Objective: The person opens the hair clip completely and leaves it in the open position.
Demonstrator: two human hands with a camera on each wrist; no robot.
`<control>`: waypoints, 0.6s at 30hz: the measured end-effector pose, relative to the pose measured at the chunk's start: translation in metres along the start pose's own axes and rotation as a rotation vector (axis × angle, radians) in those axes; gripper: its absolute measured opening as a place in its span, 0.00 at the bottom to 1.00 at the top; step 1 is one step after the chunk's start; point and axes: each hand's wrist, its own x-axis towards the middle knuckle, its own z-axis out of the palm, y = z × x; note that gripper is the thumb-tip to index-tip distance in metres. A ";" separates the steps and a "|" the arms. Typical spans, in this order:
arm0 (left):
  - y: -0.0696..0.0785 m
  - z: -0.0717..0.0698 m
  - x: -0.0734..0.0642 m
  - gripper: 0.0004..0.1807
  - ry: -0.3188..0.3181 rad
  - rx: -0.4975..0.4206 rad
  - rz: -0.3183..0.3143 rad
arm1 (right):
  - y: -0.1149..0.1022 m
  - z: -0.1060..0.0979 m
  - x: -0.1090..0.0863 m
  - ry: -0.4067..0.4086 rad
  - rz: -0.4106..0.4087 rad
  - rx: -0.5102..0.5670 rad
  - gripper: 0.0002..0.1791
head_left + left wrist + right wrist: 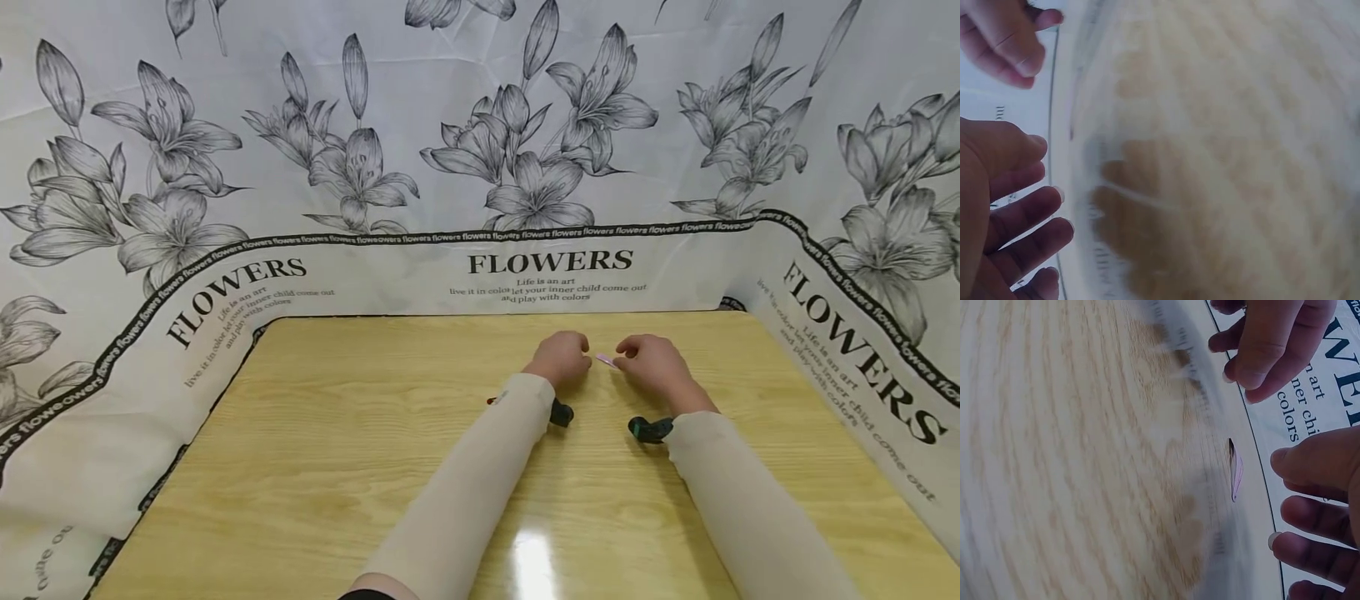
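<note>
A small pink hair clip (606,360) lies on the wooden table between the two hands. In the right wrist view the clip (1235,472) shows as a slim teardrop shape with a dark end. My left hand (562,357) is just left of it, fingers loosely bent and holding nothing. On the other side, my right hand (654,364) has its thumb and fingertips close to the clip's right end. Both the left hand (1013,206) and the right hand (1319,506) show their fingers spread apart in their own wrist views.
The glossy wooden table (360,442) is bordered by a white cloth (390,279) printed with flowers and lettering at the back and sides. Dark wrist devices (649,429) sit under both sleeves. A small red bit (491,401) peeks out beside the left sleeve.
</note>
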 end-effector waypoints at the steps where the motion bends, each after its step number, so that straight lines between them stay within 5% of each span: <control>1: 0.000 0.001 0.001 0.16 -0.004 -0.002 0.001 | 0.000 0.000 0.001 0.001 0.000 0.000 0.20; 18: 0.002 0.008 0.012 0.17 -0.025 0.015 -0.001 | 0.000 0.003 0.006 -0.023 0.031 -0.024 0.20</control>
